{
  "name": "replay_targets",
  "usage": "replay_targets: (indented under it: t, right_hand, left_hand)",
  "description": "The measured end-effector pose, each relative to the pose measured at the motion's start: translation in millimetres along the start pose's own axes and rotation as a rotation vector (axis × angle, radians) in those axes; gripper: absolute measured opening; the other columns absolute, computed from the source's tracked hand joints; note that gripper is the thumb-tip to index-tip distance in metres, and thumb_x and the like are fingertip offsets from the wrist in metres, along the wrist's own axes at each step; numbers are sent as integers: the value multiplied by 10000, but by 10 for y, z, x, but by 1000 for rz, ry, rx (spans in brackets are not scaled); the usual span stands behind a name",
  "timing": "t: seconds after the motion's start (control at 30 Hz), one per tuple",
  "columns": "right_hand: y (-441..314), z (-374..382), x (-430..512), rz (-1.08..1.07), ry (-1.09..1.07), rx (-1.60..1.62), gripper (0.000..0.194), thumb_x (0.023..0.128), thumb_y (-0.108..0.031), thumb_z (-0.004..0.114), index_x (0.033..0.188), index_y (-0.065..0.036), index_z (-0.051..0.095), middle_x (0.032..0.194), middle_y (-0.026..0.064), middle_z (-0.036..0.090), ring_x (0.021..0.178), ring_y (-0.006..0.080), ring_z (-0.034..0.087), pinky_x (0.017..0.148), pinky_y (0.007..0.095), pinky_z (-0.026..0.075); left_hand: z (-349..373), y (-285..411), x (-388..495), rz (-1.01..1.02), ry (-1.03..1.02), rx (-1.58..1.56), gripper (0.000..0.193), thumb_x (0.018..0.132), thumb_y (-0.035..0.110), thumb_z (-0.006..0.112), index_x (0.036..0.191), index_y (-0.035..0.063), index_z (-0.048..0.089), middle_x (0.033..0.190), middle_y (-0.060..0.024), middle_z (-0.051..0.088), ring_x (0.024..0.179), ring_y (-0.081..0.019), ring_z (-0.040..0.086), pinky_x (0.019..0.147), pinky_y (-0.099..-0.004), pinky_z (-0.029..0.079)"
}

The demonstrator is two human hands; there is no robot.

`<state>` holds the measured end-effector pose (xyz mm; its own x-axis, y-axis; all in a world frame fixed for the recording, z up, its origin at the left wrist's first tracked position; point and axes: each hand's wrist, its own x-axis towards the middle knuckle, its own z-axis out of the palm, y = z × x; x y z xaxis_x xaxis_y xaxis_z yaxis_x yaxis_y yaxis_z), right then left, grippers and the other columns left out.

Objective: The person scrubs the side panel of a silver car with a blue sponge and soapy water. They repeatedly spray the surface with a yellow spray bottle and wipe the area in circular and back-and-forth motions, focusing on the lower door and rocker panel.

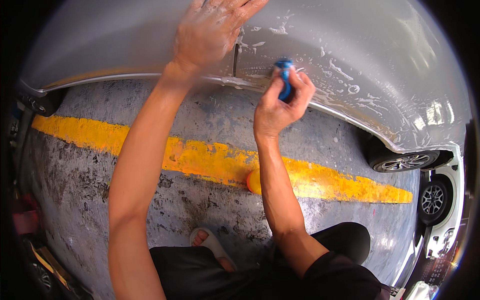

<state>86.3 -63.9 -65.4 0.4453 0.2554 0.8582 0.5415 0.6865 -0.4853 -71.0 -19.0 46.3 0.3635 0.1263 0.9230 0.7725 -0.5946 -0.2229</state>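
Across the top curves the grey body side of a car (348, 45), with white suds around a dark panel gap (235, 60). My left hand (210, 33) lies flat against the panel, left of the suds, fingers extended and wet with foam; nothing shows in it. Between the thumb and fingers of my right hand (287, 97) is a small blue object (284, 65), blurred, its kind unclear, held at the lower part of the panel. Part of a round orange and yellow object (255, 181) shows on the floor behind my right forearm.
A worn yellow stripe (210, 159) crosses the grey floor (93, 180). The car's wheel (407, 162) is at the right, with another vehicle's wheel (435, 200) beyond it. A red container (25, 217) stands at the far left. My sandalled foot (212, 242) is below.
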Motion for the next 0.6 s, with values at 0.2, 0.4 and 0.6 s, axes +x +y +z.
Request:
replay_targets:
  t: [0.2, 0.4, 0.6]
  right_hand:
    - [-17, 2, -70, 94, -33, 42, 273, 828, 76, 748, 1072, -46, 731, 1062, 186, 662, 980, 332, 655, 856, 409, 536]
    - [-37, 23, -210, 53, -144, 16, 216, 862, 102, 743, 1048, 2, 700, 1096, 161, 620, 963, 261, 654, 811, 353, 554]
    - [-45, 31, -86, 76, -18, 67, 211, 867, 100, 734, 1053, 5, 699, 1091, 165, 618, 980, 250, 653, 803, 341, 559]
  left_hand:
    - [122, -132, -75, 21, 32, -20, 495, 1020, 75, 512, 1481, 225, 609, 1560, 18, 602, 1490, -236, 512, 1270, -520, 320]
    - [132, -91, -96, 1, 20, 0, 466, 1044, 79, 506, 1466, 248, 607, 1589, 26, 565, 1503, -220, 492, 1290, -507, 304]
    - [172, -44, -105, -23, 17, -48, 493, 1049, 71, 496, 1492, 268, 581, 1595, 41, 554, 1510, -208, 480, 1309, -502, 269]
